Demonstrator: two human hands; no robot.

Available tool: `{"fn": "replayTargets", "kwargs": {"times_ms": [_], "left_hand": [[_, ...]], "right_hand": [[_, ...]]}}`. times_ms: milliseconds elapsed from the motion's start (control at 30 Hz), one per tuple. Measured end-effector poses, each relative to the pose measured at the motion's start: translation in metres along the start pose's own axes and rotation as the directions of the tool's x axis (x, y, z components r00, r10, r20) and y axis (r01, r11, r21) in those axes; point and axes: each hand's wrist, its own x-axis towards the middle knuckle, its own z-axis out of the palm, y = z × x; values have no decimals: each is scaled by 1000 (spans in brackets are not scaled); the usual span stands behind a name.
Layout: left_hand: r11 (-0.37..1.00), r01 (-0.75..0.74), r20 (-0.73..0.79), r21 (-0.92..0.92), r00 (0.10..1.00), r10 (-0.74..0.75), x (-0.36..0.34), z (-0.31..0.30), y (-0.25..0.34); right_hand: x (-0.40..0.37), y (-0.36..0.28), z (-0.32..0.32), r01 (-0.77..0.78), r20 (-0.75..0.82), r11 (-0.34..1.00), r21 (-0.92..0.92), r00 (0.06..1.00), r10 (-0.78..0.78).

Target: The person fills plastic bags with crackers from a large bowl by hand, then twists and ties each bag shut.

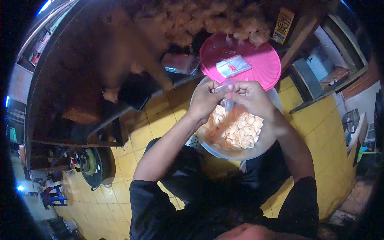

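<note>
Over a large translucent tub [262, 148], my left hand [206, 99] and my right hand [252, 97] meet with fingers pinched together. Between their fingertips is a small clear plastic bag [228, 105], its lower part hanging over the tub. Pale, round chips [242, 132] with an orange tint lie in a heap inside the tub. Just beyond my hands, a pink ribbed lid [264, 66] carries a stack of clear plastic bags [234, 66] with a red print.
A dark wooden table [76, 80] stands ahead and to the left, with filled bags [192, 24] along its far part. A plastic-wrapped pack [180, 63] lies near its edge. At the right is a wooden frame [306, 80]; a dark pan [102, 168] sits on the yellow tiled floor [316, 120].
</note>
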Motion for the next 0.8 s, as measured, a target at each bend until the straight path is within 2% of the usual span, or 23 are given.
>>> {"fn": "replayTargets", "kwargs": {"times_ms": [67,133,200,233,267,300,333,400,433,467,500,533,567,600,633,667,733,767,800], "left_hand": [[994,74,21,-79,997,-72,-2,-4,6],[994,79,9,-79,997,-79,-6,-2,19],[991,97,7,-87,995,-97,-8,-5,15],[984,50,36,-168,998,-44,-7,-8,7],[968,-3,56,-250,998,18,-5,-9,2],[944,71,10,-322,997,-71,-11,-3,14],[942,71,11,-328,997,-72,-10,-6,12],[955,161,84,-249,986,-145,-7,-16,10],[953,164,81,-255,986,-148,-11,-16,13],[959,16,109,284,993,-48,-15,-15,20],[664,-154,186,731,982,23,-17,-14,24],[663,-158,191,732,981,23,-16,-15,21],[497,-305,209,813,948,240,-14,-15,14],[294,-402,253,867,864,436,-14,-14,9],[372,-423,255,826,869,423,-16,-13,15],[370,-428,259,824,867,426,-13,-16,12],[349,-527,324,775,805,497,-6,-23,3],[344,-531,328,774,802,499,-3,-27,0],[373,-462,331,805,871,364,-3,-28,0]], "right_hand": [[-1,3,-4,-33,-8,998,-58,999,33],[0,6,-10,-63,-22,990,-123,998,61],[-1,16,-13,-163,-108,949,-269,985,138],[-3,21,-14,-176,-113,946,-271,982,150],[-3,25,-16,-285,-75,909,-304,958,276],[-2,30,-18,-386,-40,858,-340,917,397],[-2,37,-19,-390,-41,854,-344,915,401],[-2,53,-23,-319,90,837,-445,914,396],[-5,58,-27,-355,141,805,-476,872,468],[-7,73,-34,-357,142,804,-476,871,471],[-6,98,-42,-232,188,748,-622,883,430],[-6,117,-50,-96,238,664,-741,888,394],[-6,128,-58,-101,231,663,-741,890,394],[-8,137,-66,-139,193,519,-844,823,534],[-9,147,-72,-151,132,356,-922,743,656],[-10,158,-75,-152,127,353,-923,746,654],[-14,164,-69,-161,-87,21,-987,636,767],[-20,163,-71,-322,135,321,-891,487,863],[-33,188,-63,-134,50,170,-976,625,779]]}}
